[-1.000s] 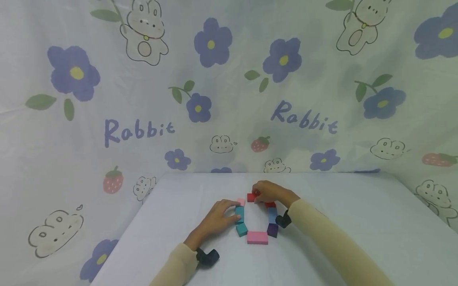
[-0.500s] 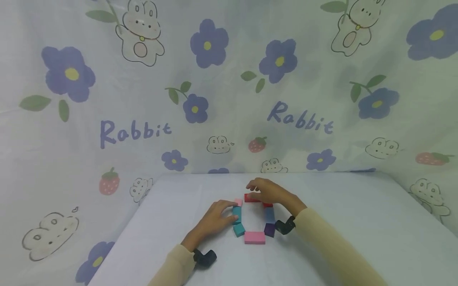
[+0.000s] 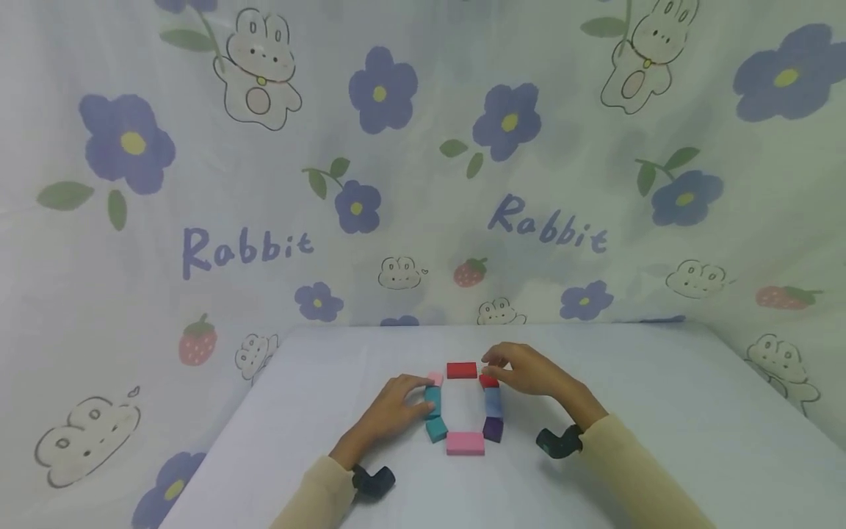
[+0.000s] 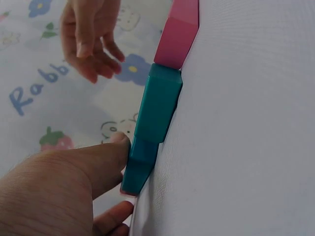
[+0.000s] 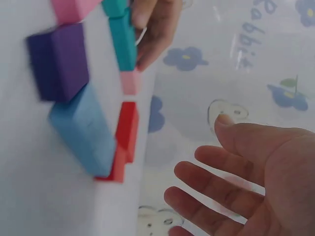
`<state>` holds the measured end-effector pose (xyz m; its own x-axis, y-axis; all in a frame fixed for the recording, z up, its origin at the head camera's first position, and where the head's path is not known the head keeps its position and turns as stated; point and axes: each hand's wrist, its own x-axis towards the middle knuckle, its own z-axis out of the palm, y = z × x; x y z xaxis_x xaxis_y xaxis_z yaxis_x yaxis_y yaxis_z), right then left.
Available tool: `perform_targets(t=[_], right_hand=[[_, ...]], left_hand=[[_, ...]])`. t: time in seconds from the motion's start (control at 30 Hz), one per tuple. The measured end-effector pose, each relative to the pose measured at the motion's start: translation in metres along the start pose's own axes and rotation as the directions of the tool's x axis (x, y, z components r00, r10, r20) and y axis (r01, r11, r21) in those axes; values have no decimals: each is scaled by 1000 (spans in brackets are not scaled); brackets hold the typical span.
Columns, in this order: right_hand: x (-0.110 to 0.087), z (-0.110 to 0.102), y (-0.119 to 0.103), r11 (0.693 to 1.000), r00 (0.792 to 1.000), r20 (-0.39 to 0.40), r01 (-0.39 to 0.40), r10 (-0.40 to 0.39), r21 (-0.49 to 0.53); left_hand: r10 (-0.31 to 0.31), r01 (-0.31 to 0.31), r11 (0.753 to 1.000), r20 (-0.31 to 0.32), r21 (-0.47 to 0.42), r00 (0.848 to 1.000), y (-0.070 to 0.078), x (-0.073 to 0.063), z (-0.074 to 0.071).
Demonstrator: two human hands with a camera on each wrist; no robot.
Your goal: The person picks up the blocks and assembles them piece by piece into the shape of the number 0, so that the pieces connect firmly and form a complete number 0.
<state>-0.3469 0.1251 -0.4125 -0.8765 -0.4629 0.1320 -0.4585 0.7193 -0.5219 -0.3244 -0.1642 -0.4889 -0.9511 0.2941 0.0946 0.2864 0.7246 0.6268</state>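
Coloured blocks form a ring on the white table. My left hand [image 3: 391, 405] rests at its left side, thumb touching the long teal block [image 3: 432, 400] and a fingertip at the small pink block [image 3: 435, 378]. In the left wrist view, the left thumb lies against the teal block [image 4: 140, 164]. My right hand [image 3: 529, 369] hovers by the far right corner, holding nothing, its fingers apart in the right wrist view. Nearest to it are the long red block [image 3: 461, 370] and the smaller red block [image 3: 489, 381].
The ring's right side has a light blue block [image 3: 493, 402] and a purple block [image 3: 493, 429]. A large pink block [image 3: 465, 444] lies at the near side, a short teal block [image 3: 436, 429] at the near left. A patterned curtain [image 3: 423, 184] hangs behind the table.
My right hand has let go of the long red block and moved right, uncovering it at the far side of the ring. The left hand stays at the teal block.
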Motion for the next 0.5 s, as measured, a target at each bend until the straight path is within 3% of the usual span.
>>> perform_targets(t=[0.37,0.5], right_hand=[[-19,-3,47,997,997,-7,-72,72,-27],[-23,-11,56,998,999,-14,-51,50,-49]], left_hand=[[2,-3,999,-32,-38,999,-13,1,-7],[5,-14,993,-76,-119,997,-13,1,-17]])
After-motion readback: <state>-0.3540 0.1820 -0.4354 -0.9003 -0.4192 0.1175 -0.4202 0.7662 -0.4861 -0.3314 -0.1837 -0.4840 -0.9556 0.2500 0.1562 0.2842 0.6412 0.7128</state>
